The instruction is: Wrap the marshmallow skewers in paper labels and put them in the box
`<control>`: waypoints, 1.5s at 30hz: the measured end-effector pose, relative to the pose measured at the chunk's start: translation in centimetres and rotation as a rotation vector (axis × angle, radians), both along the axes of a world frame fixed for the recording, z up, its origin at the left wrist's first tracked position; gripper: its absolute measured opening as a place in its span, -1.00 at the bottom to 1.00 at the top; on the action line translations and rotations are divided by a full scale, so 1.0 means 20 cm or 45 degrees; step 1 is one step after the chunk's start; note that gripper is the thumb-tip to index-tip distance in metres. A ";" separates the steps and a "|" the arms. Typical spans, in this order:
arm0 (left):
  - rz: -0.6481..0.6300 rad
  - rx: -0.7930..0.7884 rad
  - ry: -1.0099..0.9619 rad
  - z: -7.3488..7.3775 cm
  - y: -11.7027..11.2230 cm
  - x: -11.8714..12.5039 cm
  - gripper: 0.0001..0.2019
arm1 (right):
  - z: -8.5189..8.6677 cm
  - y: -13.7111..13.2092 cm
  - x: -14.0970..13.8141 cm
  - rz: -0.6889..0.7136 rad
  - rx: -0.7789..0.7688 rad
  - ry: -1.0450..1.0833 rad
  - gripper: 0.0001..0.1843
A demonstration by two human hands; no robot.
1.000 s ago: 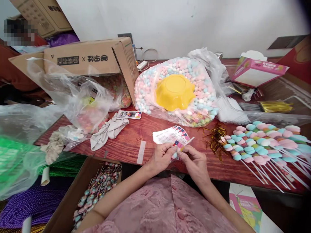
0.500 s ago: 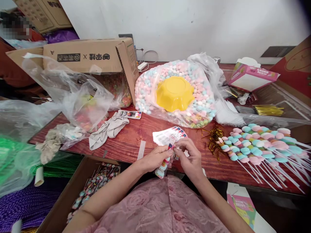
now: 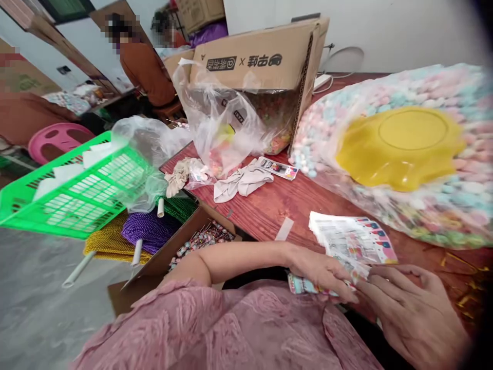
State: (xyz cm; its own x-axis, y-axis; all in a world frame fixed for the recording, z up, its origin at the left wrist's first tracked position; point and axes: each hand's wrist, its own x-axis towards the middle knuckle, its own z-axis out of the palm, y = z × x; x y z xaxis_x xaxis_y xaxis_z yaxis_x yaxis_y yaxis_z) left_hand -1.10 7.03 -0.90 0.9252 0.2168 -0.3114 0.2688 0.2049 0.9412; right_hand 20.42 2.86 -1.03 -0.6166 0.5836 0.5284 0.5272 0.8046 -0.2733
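Note:
A small printed plastic packet [image 3: 310, 285] in several colours lies across my lap at the table edge. My left hand [image 3: 325, 270] is closed around it, palm down. Fingertips of my right hand [image 3: 412, 308] meet the packet's clear end, close to the left fingers; the right thumb is hidden underneath. Just beyond my hands, a fanned stack of flat printed packets [image 3: 346, 236] rests on the table. Behind it sits a large clear bag of pastel candies [image 3: 316, 133] with an upturned yellow bowl [image 3: 412, 133] on top.
On the table [image 3: 262, 216] lie grey fabric sleeves [image 3: 242, 182], a printed card [image 3: 279, 168] and a crumpled glove [image 3: 177, 177]. A cardboard box [image 3: 246, 61] stands behind. Left are an open carton [image 3: 154, 280] of candy sticks, coiled cords [image 3: 148, 231] and a green basket [image 3: 88, 200]. People sit farther back.
The view has swung left and closer, bringing the green basket and seated people into sight. My hands, still on the packet, now appear farther right; the right fingers have straightened over its end.

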 end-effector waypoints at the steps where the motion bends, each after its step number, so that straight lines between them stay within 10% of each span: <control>1: 0.044 0.312 0.043 0.02 -0.01 0.00 -0.82 | 0.00 0.01 -0.01 0.024 -0.037 -0.030 -0.80; 4: 0.167 1.194 0.125 0.10 -0.10 -0.03 -0.93 | 0.04 -0.02 -0.07 -0.005 -0.344 -0.080 -0.73; 7: 0.315 1.396 0.094 0.13 -0.14 -0.07 -0.83 | 0.10 -0.07 -0.13 -0.209 -0.547 -0.079 -0.70; 12: 0.500 0.457 0.053 0.08 -0.02 -0.05 -0.75 | 0.10 -0.13 -0.15 -0.559 0.212 -0.196 -0.72; 15: 0.271 -0.186 0.133 0.06 0.01 -0.02 -0.68 | 0.08 -0.17 -0.11 -0.428 0.222 -0.142 -0.73; 19: 0.081 -0.333 0.165 0.04 0.02 0.03 -0.62 | 0.04 -0.21 -0.05 -0.313 0.013 -0.098 -0.78; 25: 0.076 0.941 0.179 0.04 -0.09 0.15 -0.73 | -0.02 -0.26 -0.01 -0.564 -0.563 -0.044 -0.77; 28: 0.184 1.223 0.208 0.04 -0.11 0.17 -0.72 | 0.05 -0.22 0.10 -0.723 -0.583 0.023 -0.79; 33: 0.592 0.516 0.196 0.04 -0.06 0.16 -0.66 | 0.10 0.01 0.36 -1.210 -0.214 -0.409 -0.79; 39: 1.034 -0.365 0.054 0.01 -0.08 0.17 -0.70 | -0.02 0.14 0.36 -0.991 -0.209 -0.762 -0.78; 45: 0.973 -0.712 -0.158 0.02 -0.06 0.15 -0.75 | 0.05 0.08 0.35 -0.877 -0.114 0.112 -0.85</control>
